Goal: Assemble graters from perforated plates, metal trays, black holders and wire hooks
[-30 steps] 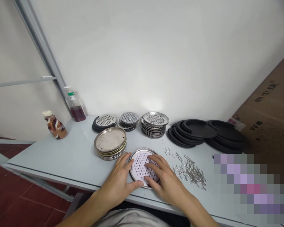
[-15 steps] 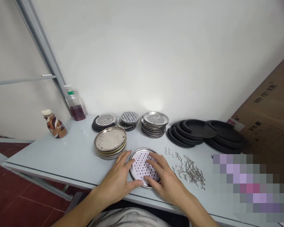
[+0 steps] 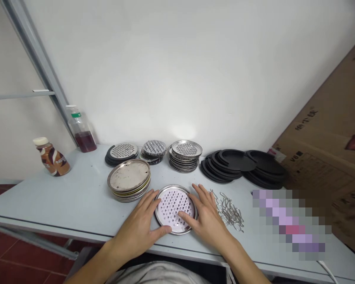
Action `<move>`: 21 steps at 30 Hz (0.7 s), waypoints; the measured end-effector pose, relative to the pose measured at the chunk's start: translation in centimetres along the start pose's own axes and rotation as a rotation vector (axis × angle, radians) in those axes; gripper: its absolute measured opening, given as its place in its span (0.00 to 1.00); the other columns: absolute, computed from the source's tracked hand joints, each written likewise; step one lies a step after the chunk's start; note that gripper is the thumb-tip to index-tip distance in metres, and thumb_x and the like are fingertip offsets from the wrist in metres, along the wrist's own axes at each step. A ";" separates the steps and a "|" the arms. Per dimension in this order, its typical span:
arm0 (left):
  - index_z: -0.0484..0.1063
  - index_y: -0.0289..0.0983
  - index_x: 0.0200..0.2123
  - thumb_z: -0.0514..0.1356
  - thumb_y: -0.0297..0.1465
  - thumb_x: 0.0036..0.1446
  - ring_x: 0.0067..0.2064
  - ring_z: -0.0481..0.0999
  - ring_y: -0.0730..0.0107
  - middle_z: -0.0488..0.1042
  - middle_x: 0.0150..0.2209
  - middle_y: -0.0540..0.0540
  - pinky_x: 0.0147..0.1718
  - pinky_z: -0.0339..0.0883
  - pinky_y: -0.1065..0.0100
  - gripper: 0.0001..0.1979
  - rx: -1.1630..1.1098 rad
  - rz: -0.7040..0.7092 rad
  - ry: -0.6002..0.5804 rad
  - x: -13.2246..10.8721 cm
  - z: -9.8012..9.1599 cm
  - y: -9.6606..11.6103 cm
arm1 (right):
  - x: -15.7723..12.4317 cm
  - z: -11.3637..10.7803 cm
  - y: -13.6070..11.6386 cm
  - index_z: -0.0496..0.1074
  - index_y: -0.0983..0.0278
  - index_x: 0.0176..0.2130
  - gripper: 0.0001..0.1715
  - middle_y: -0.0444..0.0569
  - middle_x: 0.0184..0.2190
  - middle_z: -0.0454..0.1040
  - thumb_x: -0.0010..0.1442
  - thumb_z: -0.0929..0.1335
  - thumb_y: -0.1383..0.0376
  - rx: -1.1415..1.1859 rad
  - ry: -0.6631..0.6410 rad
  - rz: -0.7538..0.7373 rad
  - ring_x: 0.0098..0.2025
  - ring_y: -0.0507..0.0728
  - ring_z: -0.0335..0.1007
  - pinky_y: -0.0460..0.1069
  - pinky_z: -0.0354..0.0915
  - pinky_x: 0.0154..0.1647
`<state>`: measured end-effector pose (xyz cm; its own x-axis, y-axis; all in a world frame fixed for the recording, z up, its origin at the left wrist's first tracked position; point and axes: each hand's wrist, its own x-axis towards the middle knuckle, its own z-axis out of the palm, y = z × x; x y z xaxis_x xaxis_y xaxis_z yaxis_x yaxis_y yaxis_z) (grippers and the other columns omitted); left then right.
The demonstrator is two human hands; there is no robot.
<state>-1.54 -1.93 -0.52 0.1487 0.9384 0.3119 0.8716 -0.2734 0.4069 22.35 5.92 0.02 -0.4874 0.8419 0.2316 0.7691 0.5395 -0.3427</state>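
A round metal grater disc (image 3: pixel 174 207), pierced with rows of raised holes, lies in a rimmed metal tray (image 3: pixel 173 186) near the table's front edge. My left hand (image 3: pixel 137 223) rests along the left side of the rim, its fingers stretched out and its thumb at the front. On the other side, my right hand (image 3: pixel 207 215) is spread open, its thumb reaching over the grater disc and its fingers pointing away past the rim. Behind my right fingers lies a heap of looped wire clips (image 3: pixel 232 213), partly hidden by that hand.
Stacked metal trays (image 3: pixel 129 177) stand left of the hands. Behind are grater discs on black rings (image 3: pixel 124 150), smaller graters (image 3: pixel 154 148), another tray stack (image 3: pixel 185 154) and black plastic bases (image 3: pixel 236 159). Two bottles (image 3: pixel 53 157) (image 3: pixel 84 136) stand left; a cardboard box (image 3: pixel 322 157) is right.
My right hand has shifted outward to the right, and its fingers have lifted off the grater disc's surface. The left hand stays at the rim. The view has swung slightly right.
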 end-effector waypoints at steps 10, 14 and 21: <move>0.64 0.40 0.61 0.66 0.44 0.54 0.67 0.58 0.46 0.59 0.67 0.39 0.63 0.59 0.45 0.34 -0.036 -0.004 -0.010 0.1 -0.1 0.0 | 0.3 -0.5 0.1 0.67 0.62 0.60 0.41 0.56 0.69 0.52 0.60 0.62 0.38 0.057 -0.060 0.025 0.71 0.69 0.40 0.70 0.37 0.69; 0.65 0.40 0.61 0.67 0.44 0.53 0.67 0.59 0.47 0.60 0.66 0.40 0.63 0.59 0.46 0.34 -0.046 -0.014 -0.017 0.2 0.0 -0.1 | 0.4 -0.7 0.1 0.69 0.59 0.59 0.39 0.55 0.70 0.50 0.61 0.62 0.39 0.064 -0.055 0.015 0.72 0.70 0.38 0.71 0.38 0.68; 0.67 0.40 0.59 0.68 0.45 0.52 0.67 0.59 0.47 0.61 0.66 0.40 0.63 0.59 0.46 0.33 -0.051 -0.021 -0.020 0.3 0.1 -0.2 | 0.4 -1.3 -0.8 0.73 0.59 0.55 0.31 0.53 0.70 0.50 0.65 0.60 0.44 -0.026 -0.018 -0.032 0.72 0.69 0.33 0.72 0.36 0.68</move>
<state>-1.63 -1.60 -0.58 0.1402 0.9479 0.2860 0.8500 -0.2633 0.4562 22.13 5.81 1.59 -0.5186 0.8246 0.2259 0.7636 0.5656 -0.3114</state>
